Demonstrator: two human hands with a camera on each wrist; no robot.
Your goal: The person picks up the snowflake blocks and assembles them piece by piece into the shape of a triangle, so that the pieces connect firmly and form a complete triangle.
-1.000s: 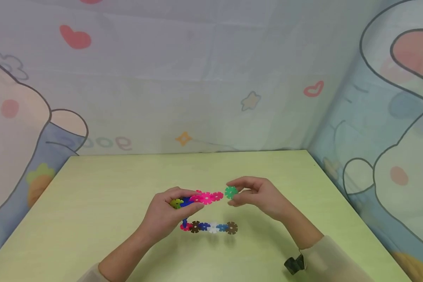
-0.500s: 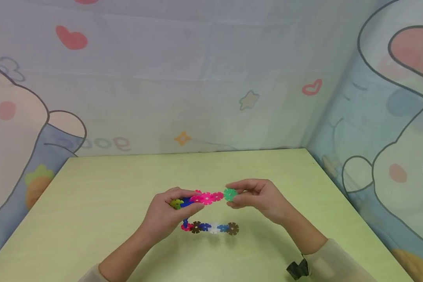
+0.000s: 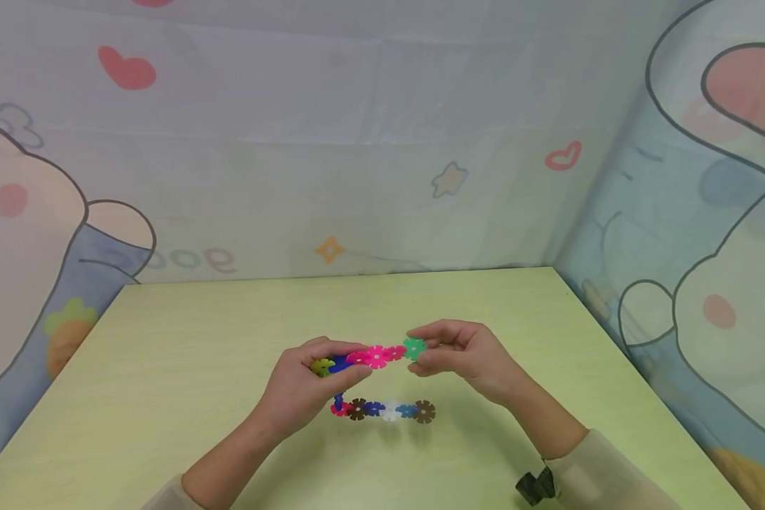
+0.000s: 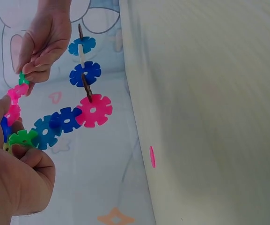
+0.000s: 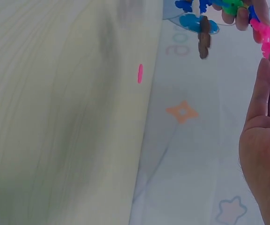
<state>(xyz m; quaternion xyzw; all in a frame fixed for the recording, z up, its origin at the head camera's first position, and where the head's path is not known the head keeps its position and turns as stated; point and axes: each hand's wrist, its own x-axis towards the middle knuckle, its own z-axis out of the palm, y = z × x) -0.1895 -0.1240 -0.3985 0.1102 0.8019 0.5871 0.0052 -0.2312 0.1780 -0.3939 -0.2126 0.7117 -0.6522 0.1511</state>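
My left hand [image 3: 302, 386] grips a chain of notched plastic snowflake discs by its pink, blue and yellow-green part. A bright pink disc [image 3: 376, 357] sticks out past the fingertips, with another pink one at the chain's end. My right hand [image 3: 468, 358] pinches a green snowflake disc [image 3: 414, 348] between thumb and fingers, its edge against that end disc; whether their slots interlock cannot be told. The chain's other arm hangs lower and runs rightward through a white disc [image 3: 392, 411] to a brown disc [image 3: 423, 411]. In the left wrist view, blue discs [image 4: 67, 120] join a pink one.
Below the hands spreads the pale yellow tabletop [image 3: 217, 333]. A small pink piece [image 4: 152, 156] shows on it, seen nearly edge-on, in both wrist views. Behind stands a cartoon-printed cloth backdrop [image 3: 261, 177]. A black device [image 3: 535, 486] sits at the right sleeve.
The green disc has moved left in my right hand, from a small gap to contact with the pink end disc. My left hand keeps its grip on the chain, shifting very slightly.
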